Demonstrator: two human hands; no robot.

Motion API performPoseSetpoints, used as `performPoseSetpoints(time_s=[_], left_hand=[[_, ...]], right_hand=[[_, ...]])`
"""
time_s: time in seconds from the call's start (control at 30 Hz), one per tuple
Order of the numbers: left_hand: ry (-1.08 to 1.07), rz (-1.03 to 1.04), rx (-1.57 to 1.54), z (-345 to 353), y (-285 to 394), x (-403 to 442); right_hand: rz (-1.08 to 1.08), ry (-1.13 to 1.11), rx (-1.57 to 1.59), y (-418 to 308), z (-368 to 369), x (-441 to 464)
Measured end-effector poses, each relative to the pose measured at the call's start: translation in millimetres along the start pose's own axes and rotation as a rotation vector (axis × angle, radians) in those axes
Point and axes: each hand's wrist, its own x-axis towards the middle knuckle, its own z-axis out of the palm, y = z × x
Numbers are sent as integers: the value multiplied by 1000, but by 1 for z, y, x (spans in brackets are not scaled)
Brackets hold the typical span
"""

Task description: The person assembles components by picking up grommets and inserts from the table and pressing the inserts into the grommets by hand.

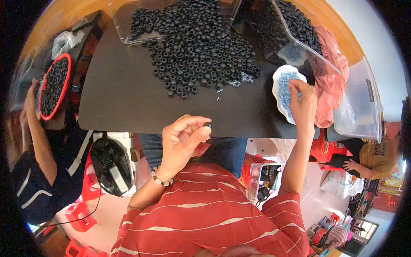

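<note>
Between the thumb and index finger of my left hand [183,139] is one small black bead [207,125], held over the table's front edge. A bead bracelet [162,177] circles that wrist. My right hand [304,98] reaches into a white scalloped dish [278,100] of small pale blue pieces [284,88]; its thumb and fingertips are pinched together, and what they hold is too small to make out. A large heap of black ring-shaped beads [197,55] lies on the dark table [120,94], beyond both hands.
Clear plastic bins [128,38] border the heap. Right of the dish lie pink cloth [332,77] and a clear container [361,98]. At left, a co-worker's arm [40,141] is by a red-rimmed basket [64,88] of black beads. Another person [376,158] is at far right.
</note>
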Motion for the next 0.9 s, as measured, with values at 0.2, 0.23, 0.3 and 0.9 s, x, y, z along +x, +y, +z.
performPoseSetpoints(time_s=[0.2, 0.23, 0.3, 0.9], left_hand=[[-7, -62, 5, 6, 3, 2], [-13, -81, 12, 7, 5, 3], [-26, -67, -5, 10, 4, 3], [-60, -31, 22, 9, 2, 4]], right_hand=[[39, -64, 103, 5, -1, -5], [36, -78, 113, 1, 0, -4], [1, -89, 128, -3, 3, -3], [-145, -301, 61, -19, 56, 65]])
